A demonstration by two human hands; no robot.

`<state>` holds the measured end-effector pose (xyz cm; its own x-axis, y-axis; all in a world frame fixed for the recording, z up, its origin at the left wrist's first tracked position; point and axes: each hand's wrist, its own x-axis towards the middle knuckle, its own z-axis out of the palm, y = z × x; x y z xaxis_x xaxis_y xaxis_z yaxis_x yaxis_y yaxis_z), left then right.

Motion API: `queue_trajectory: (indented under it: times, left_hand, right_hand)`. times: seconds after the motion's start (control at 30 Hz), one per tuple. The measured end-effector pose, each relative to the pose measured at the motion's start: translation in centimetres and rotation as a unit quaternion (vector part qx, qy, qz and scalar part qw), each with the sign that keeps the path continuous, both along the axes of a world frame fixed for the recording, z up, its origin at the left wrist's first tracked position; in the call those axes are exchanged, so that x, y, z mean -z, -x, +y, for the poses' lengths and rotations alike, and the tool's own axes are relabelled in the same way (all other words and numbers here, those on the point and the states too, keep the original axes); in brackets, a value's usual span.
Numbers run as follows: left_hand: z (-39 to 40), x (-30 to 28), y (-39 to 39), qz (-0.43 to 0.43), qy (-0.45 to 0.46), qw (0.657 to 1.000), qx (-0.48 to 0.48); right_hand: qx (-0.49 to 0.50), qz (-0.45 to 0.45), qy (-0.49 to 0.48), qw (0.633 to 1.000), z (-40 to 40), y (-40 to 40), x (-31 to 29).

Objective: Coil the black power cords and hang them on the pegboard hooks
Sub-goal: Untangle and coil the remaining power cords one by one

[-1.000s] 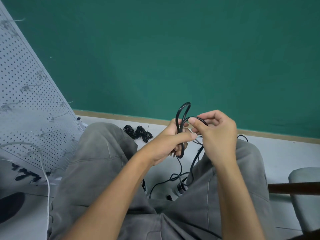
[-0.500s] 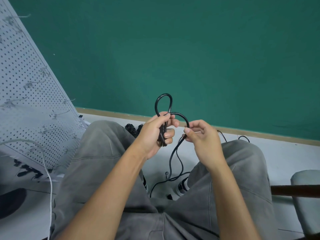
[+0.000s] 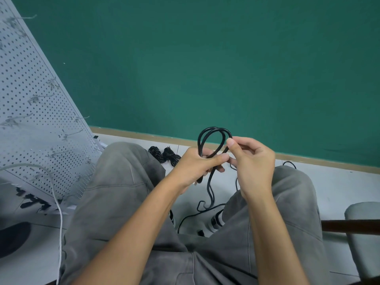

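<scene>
A black power cord (image 3: 212, 131) stands in two small loops above my knees. My left hand (image 3: 197, 163) grips the base of the loops, thumb pressed across the strands. My right hand (image 3: 250, 159) pinches the newest loop near its right side. The rest of the cord (image 3: 209, 194) trails down between my legs to the floor. Two coiled black cords (image 3: 164, 155) lie on the floor past my left knee. The white pegboard (image 3: 30, 120) with metal hooks (image 3: 39, 98) leans at the left.
A green wall fills the background above a tan baseboard (image 3: 144, 135). A white cable (image 3: 57, 202) hangs over the pegboard's lower part. A grey chair seat (image 3: 366, 233) and a dark wooden bar (image 3: 349, 225) sit at the right. My grey trousers (image 3: 123, 192) fill the foreground.
My right hand has brought another length of cord up beside the first loop, making a second one. Both hands moved slightly right and closer together.
</scene>
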<state>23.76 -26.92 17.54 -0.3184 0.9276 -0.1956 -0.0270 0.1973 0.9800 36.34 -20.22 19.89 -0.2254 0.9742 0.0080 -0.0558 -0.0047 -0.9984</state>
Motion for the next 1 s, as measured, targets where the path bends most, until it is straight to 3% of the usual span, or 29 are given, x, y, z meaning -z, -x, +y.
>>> queue_trajectory:
  times: [0.1, 0.23, 0.33, 0.5, 0.63, 0.8, 1.0]
  left_hand:
    - [0.0, 0.1, -0.1, 0.001, -0.007, 0.999, 0.031]
    - [0.1, 0.0, -0.6, -0.095, -0.026, 0.995, 0.019]
    - [0.3, -0.9, -0.2, -0.163, -0.059, 0.984, -0.029]
    - [1.6, -2.1, 2.5, -0.292, -0.143, 0.933, -0.151]
    - [3.1, -2.3, 4.9, -0.357, -0.175, 0.884, -0.247]
    - [4.1, -2.5, 6.5, -0.346, -0.168, 0.857, -0.344]
    - [4.4, -0.9, 8.5, -0.203, -0.154, 0.903, -0.345]
  right_hand:
    - [-0.003, -0.029, -0.028, 0.999, -0.1, 0.2, 0.0]
    - [-0.004, -0.056, -0.034, 0.998, 0.0, 0.5, 0.1]
    - [-0.076, -0.086, -0.006, 0.993, -0.5, 0.7, 0.6]
    - [-0.263, -0.126, 0.033, 0.956, -1.9, 1.6, 1.6]
    - [-0.301, -0.165, -0.013, 0.939, -2.4, 2.5, 2.2]
    - [-0.339, -0.278, 0.006, 0.899, -2.2, 2.0, 2.9]
    - [-0.343, -0.273, -0.071, 0.896, -1.5, 1.5, 2.4]
